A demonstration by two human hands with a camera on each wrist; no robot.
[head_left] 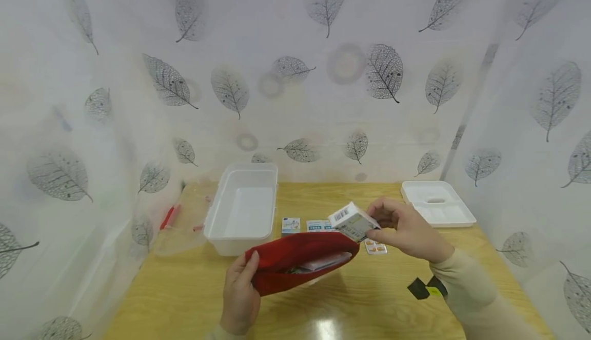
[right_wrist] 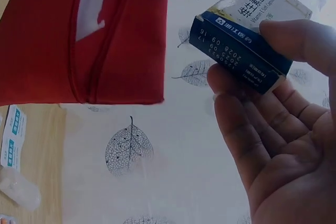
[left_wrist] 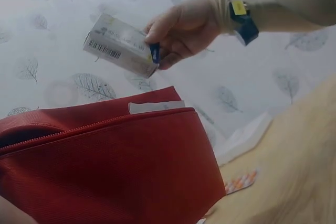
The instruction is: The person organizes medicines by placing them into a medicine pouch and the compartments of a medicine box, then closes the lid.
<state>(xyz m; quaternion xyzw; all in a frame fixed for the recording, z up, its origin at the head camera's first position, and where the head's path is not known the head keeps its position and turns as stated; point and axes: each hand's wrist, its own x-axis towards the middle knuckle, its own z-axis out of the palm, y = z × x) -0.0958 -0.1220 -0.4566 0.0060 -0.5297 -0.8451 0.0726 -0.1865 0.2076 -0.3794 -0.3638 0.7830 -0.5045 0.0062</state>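
Note:
My left hand (head_left: 241, 291) grips the left end of a red zippered pouch (head_left: 295, 247), thumb on the near side. The pouch is unzipped, and a pale flat packet (head_left: 325, 262) shows inside its mouth. Above the pouch's right end, my right hand (head_left: 408, 231) pinches a small white and dark blue medicine box (head_left: 353, 222) between thumb and fingers. In the right wrist view, the box (right_wrist: 244, 43) reads "Vitamin E Soft Capsules" and is tilted, apart from the pouch. The left wrist view shows its barcode side.
Behind the pouch lie a small blue-white box (head_left: 291, 225), blue-white packets (head_left: 318, 224) and a blister pack with orange pills (head_left: 376, 248). A translucent bin (head_left: 237, 246) stands at back left beside a clear plastic sheet (head_left: 184, 227). A white lid-like tray (head_left: 454, 223) lies at back right.

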